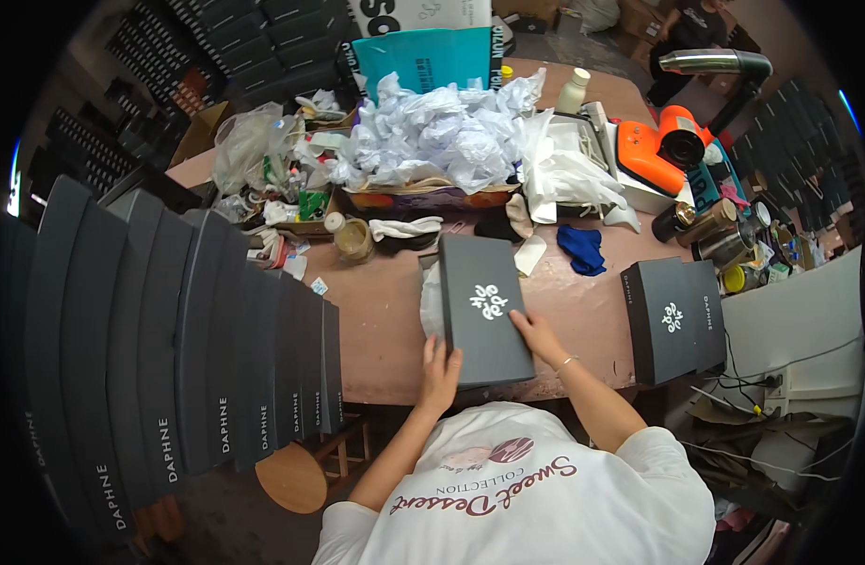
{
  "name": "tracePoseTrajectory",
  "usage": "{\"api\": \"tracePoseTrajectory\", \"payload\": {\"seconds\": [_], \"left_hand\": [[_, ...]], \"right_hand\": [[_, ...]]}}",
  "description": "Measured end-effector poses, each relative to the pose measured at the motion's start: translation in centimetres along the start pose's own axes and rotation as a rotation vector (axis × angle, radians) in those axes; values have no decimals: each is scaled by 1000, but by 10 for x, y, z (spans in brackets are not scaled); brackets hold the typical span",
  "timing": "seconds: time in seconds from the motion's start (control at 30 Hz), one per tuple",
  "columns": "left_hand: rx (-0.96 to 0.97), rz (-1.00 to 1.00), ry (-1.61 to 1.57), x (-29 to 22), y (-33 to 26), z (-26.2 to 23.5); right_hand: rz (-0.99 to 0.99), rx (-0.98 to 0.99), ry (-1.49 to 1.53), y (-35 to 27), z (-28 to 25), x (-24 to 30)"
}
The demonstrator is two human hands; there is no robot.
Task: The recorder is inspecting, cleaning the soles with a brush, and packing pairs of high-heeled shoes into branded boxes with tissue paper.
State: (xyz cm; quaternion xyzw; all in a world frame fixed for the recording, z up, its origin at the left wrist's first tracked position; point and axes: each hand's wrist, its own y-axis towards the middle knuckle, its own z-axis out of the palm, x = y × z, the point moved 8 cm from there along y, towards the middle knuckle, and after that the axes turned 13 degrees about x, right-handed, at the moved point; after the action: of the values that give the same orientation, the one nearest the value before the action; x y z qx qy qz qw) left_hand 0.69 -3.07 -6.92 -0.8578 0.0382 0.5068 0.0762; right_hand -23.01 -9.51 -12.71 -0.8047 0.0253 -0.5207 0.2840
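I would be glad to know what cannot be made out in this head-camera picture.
- Inside of the dark grey box being handled: head view, hidden by its lid; only some pale paper shows.
- Whatever lies beneath the crumpled paper heap: head view, covered by it.
- Person at upper right: head view, cut off by the picture's edge.

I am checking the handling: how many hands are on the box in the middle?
2: the left hand at the dark box's lower left side, the right hand on its right edge. No third hand shows there.
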Motion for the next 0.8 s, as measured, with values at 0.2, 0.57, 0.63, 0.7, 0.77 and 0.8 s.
{"api": "tracePoseTrajectory", "payload": {"seconds": [0.2, 0.57, 0.63, 0.7, 0.77, 0.8], "left_hand": [[30, -360, -544, 75, -54, 11], [706, -456, -817, -14, 0, 102], [825, -331, -729, -110, 4, 156], [1059, -134, -606, -139, 10, 225], [1252, -25, -418, -173, 11, 287], [1224, -149, -480, -167, 20, 312]], "right_hand": [[-133, -17, 80, -4, 38, 23], [-301, -35, 296, -122, -81, 3], [-271, -72, 425, -173, -156, -20], [-197, -128, 492, -215, -229, -52], [-87, -278, 296, -250, -293, -94], [6, -372, 109, -258, -316, -117]]}}
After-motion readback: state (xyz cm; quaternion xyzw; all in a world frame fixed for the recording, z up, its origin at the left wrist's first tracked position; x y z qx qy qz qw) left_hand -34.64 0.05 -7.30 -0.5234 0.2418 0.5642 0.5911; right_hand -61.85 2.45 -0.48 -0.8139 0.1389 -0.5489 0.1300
